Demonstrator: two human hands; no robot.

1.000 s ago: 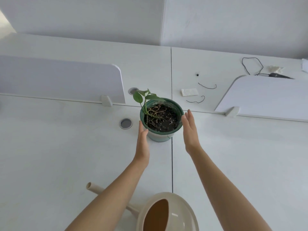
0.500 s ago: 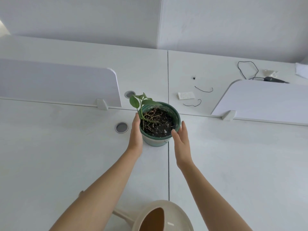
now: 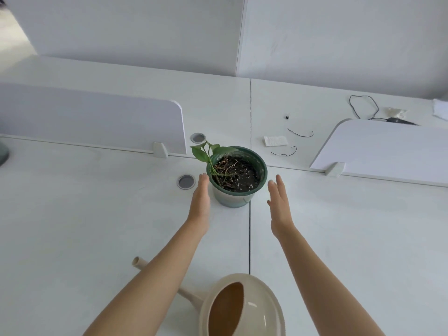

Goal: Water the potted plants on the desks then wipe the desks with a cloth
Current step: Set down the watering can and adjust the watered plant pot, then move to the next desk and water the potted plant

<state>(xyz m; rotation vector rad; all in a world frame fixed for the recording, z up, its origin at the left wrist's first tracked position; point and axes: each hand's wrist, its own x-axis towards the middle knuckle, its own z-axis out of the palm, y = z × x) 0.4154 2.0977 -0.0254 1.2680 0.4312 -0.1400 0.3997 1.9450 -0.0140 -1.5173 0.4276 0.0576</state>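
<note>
1. At the middle of the white counter (image 3: pixel 97 226), on the seam where the panels meet, a green-rimmed plant pot (image 3: pixel 236 190) is seen standing upright; dark soil and a small leafy plant (image 3: pixel 208 151) leaning to the left are contained in it.
2. The left hand (image 3: pixel 200 204) is held flat and edge-on just beside the pot's left wall, fingers (image 3: pixel 203 181) straight and extended; whether the pot is touched cannot be told.
3. The right hand (image 3: pixel 278 204) is held flat to the right of the pot, apart from it, fingers (image 3: pixel 280 184) straight and slightly spread; nothing is held.
4. A beige watering can (image 3: pixel 242 306) is placed at the near edge, between the forearms, its spout (image 3: pixel 140 261) pointing left behind the left forearm.
5. Two grey cable grommets (image 3: pixel 186 181) are set into the counter left of the pot.
6. Two low white divider screens (image 3: pixel 92 122) are mounted left and right behind the pot.
7. On the far counter, black wire pieces (image 3: pixel 300 134), a white folded paper piece (image 3: pixel 276 141) and a looped cable (image 3: pixel 363 107) are noted.
</note>
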